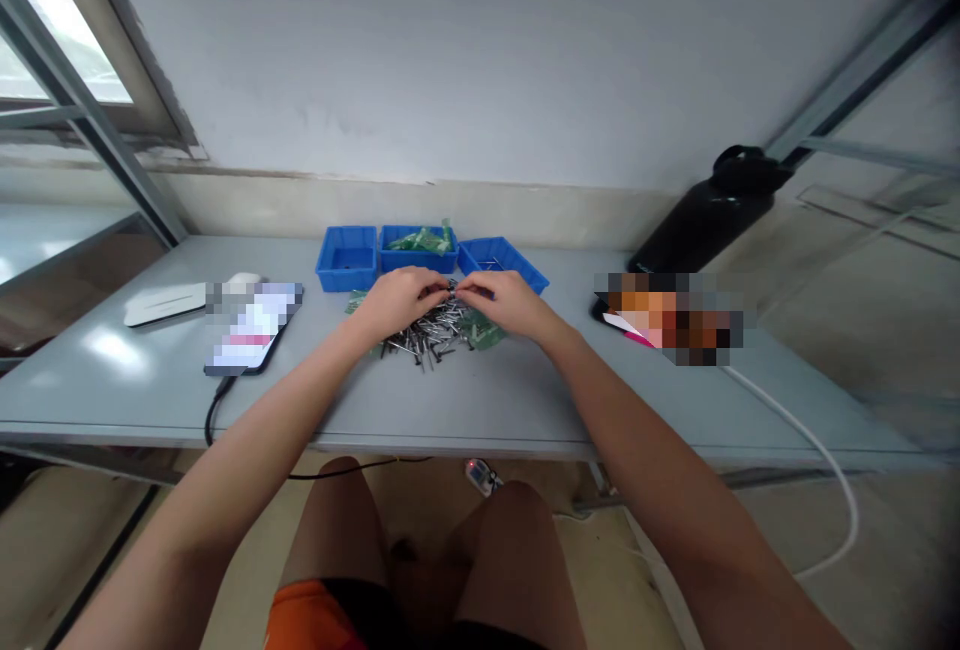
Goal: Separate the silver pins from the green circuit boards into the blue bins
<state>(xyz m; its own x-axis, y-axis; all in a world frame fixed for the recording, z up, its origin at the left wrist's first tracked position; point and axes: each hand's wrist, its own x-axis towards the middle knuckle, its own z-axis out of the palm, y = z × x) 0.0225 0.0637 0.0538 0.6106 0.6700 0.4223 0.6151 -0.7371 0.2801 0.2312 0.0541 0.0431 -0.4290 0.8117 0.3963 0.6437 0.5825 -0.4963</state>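
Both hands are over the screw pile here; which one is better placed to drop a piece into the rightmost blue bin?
Probably the right hand: it lies just in front of the rightmost blue bin, at the pile of screws. The left hand sits nearer the left blue bin and would have to cross over.

A black bottle (pixel 709 220) lies tilted at the grey table's (pixel 112 370) right back, a phone (pixel 251 330) and white flat device (pixel 165 303) rest left, and a white cable (pixel 817 450) trails off the right edge.
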